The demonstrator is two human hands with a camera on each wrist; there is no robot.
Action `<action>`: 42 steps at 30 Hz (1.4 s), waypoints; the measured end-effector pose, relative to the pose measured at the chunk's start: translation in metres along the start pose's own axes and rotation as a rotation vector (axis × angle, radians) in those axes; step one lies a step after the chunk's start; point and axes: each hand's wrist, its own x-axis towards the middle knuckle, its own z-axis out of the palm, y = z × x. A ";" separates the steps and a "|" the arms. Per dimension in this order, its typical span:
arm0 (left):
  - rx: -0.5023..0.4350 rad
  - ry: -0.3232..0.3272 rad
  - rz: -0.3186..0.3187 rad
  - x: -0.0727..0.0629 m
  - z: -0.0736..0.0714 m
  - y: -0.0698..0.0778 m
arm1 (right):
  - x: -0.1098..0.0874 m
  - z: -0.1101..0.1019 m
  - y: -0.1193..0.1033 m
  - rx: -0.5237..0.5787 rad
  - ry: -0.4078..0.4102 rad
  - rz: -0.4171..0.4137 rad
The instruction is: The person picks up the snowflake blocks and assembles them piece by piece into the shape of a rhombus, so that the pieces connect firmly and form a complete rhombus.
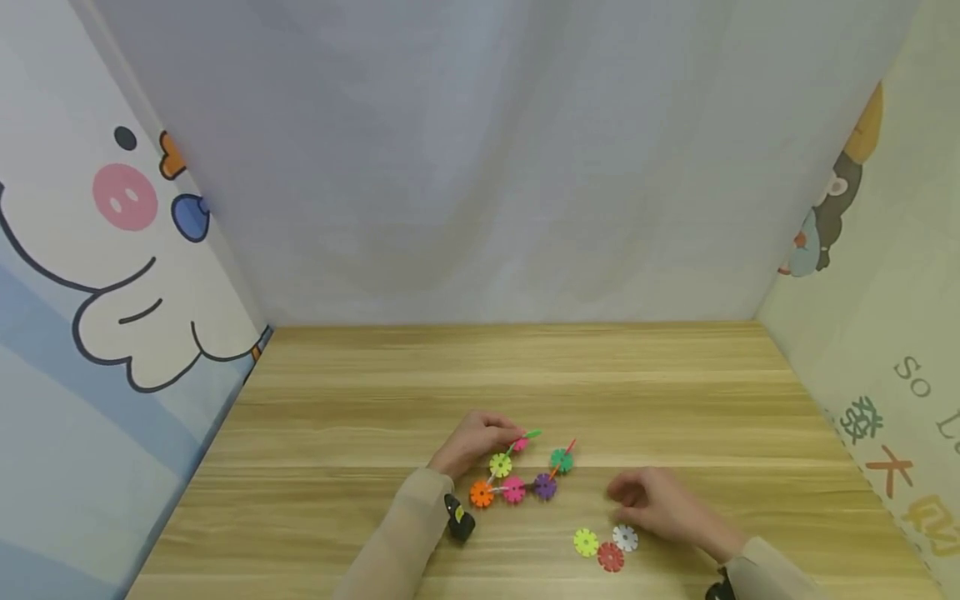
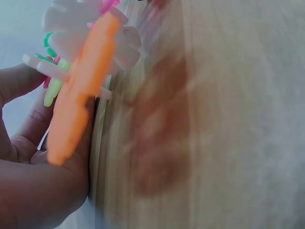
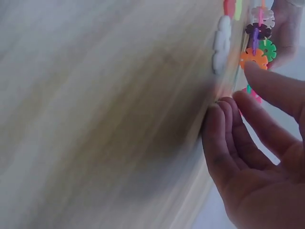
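Note:
A chain of colourful notched plastic snowflake discs, slotted together and bent into a U, stands on the table in the head view. Its orange disc (image 1: 482,494) is at the lower left corner, the pink disc (image 1: 513,489) and purple disc (image 1: 545,487) follow, and a teal disc (image 1: 561,460) is near the right end. My left hand (image 1: 474,439) pinches the far left end, by a pink and a green disc. My right hand (image 1: 658,503) hovers at the chain's right, fingers loosely bent, holding nothing. In the left wrist view an orange disc (image 2: 81,98) hides part of the left fingers.
Near my right hand lie three loose discs: yellow (image 1: 586,542), red (image 1: 611,557) and white (image 1: 625,538). The wooden table (image 1: 360,375) meets a pale curtain (image 1: 480,167) at the back. Printed panels with cartoon figures stand at the left and right.

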 end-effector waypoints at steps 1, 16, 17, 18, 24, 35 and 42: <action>0.004 0.001 0.000 0.000 0.000 0.000 | -0.001 0.000 0.001 0.014 -0.015 -0.012; 0.001 -0.006 0.031 -0.003 0.001 0.000 | -0.015 -0.004 -0.001 -0.044 -0.132 -0.067; 0.000 -0.007 0.033 -0.003 0.001 0.000 | -0.016 -0.004 -0.001 -0.042 -0.136 -0.072; -0.001 -0.010 0.035 -0.003 0.001 0.000 | -0.016 -0.004 0.000 -0.045 -0.139 -0.078; -0.017 -0.016 0.033 -0.003 0.000 0.000 | -0.018 -0.003 0.003 -0.044 -0.137 -0.113; -0.017 -0.012 0.032 -0.003 0.000 0.001 | -0.020 0.001 0.002 -0.105 -0.071 -0.133; 0.004 -0.003 0.033 -0.003 0.000 -0.001 | -0.021 0.003 0.004 -0.127 -0.044 -0.160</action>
